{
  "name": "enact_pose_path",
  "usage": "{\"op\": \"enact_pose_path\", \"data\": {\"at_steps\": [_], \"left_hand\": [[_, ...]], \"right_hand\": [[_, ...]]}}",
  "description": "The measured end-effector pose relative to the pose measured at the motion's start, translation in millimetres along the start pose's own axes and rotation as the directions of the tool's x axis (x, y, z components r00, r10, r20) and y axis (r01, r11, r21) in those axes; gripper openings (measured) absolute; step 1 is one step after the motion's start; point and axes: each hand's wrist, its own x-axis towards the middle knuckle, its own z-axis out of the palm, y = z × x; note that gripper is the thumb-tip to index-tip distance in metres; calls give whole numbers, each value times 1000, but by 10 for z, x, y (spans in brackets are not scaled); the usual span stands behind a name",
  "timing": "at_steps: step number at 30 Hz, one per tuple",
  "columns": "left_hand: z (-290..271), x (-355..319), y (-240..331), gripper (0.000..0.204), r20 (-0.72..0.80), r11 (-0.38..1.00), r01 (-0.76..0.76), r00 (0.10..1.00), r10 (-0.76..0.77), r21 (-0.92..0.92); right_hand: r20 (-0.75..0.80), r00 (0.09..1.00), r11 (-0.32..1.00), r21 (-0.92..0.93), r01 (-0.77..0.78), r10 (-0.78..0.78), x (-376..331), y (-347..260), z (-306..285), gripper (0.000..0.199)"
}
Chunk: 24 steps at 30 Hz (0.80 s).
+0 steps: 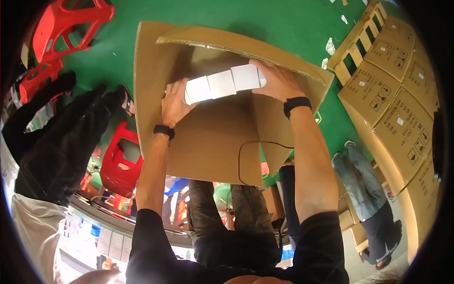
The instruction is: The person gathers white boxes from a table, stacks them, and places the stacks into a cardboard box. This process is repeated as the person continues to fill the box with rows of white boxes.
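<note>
Between my two hands is a short row of three white boxes (221,84), pressed together end to end. My left hand (176,100) grips the row's left end, and my right hand (278,84) grips its right end. Both hands are over the opening of a large brown cardboard carton (213,146), whose flaps stand up around them. The row tilts slightly, its right end farther from me. Shadow hides much of the carton's inside. Each wrist wears a black band.
Red plastic stools (120,163) stand at the left, near a person in dark trousers (59,142). Stacked sealed cartons (402,128) and a wooden pallet (352,57) line the right side. Another person in jeans (362,184) is at the lower right. Paper scraps lie on the green floor (227,16).
</note>
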Motion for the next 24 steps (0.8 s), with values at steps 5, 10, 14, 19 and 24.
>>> {"op": "enact_pose_path", "data": {"at_steps": [5, 10, 14, 19, 24], "left_hand": [[246, 73, -46, 82, -31, 994, -111, 993, 111, 26], [520, 342, -362, 83, 17, 966, -233, 972, 233, 114], [829, 732, -509, 83, 51, 951, -255, 967, 250, 176], [1298, 1221, -698, 79, -14, 850, -353, 921, 389, 391], [1602, 1633, -758, 88, 56, 725, -405, 889, 454, 557]], "right_hand": [[-177, 983, 958, -287, -2, -51, -155, 196, 396, 81], [-206, 978, 980, -198, -34, -7, 33, 455, 925, 80], [-222, 973, 986, -134, -100, 68, 339, 775, 1346, 81], [-389, 921, 954, -266, -137, 24, 677, 1189, 1853, 81], [-496, 857, 889, -316, -330, 142, 773, 1291, 2200, 77]]}}
